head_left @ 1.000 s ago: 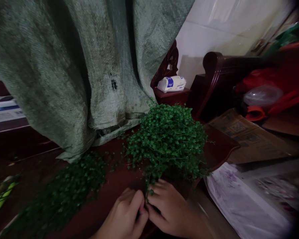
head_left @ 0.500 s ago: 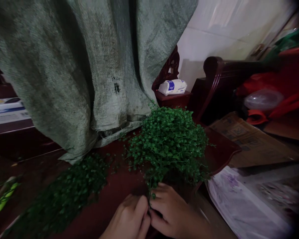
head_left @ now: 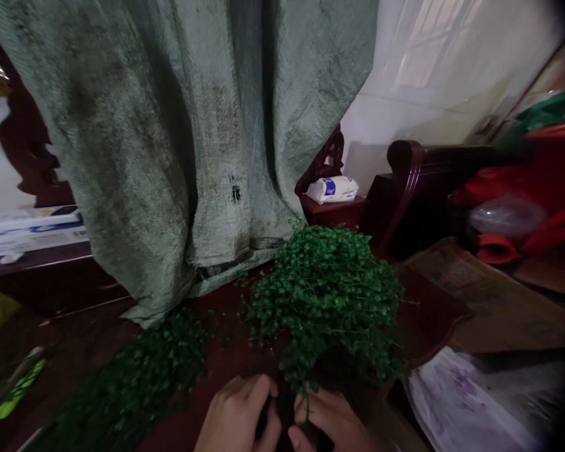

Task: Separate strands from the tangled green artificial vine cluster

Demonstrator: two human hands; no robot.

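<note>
A large heap of green leafy stems (head_left: pixel 332 295) lies on the dark red wooden surface (head_left: pixel 226 358). At its near edge my right hand (head_left: pixel 327 417) pinches a thin green stem between thumb and fingers. Just left of it, my left hand (head_left: pixel 245 411) is curled with thumb and forefinger close together; whether anything sits between them is too dark to tell. The two hands are a small gap apart. A second, darker pile of greens (head_left: pixel 136 376) spreads to the left of my left hand.
A big grey-green woven sack (head_left: pixel 221 144) hangs behind the greens. Beyond the heap a white tissue pack (head_left: pixel 333 189) rests on dark wood. Flattened cardboard (head_left: pixel 489 301) and a white plastic bag (head_left: pixel 456 402) lie at the right. Something yellow-green (head_left: pixel 16 395) is at far left.
The view has tilted up, so the scene sits lower in the picture. My hands, touching before, have moved slightly apart.
</note>
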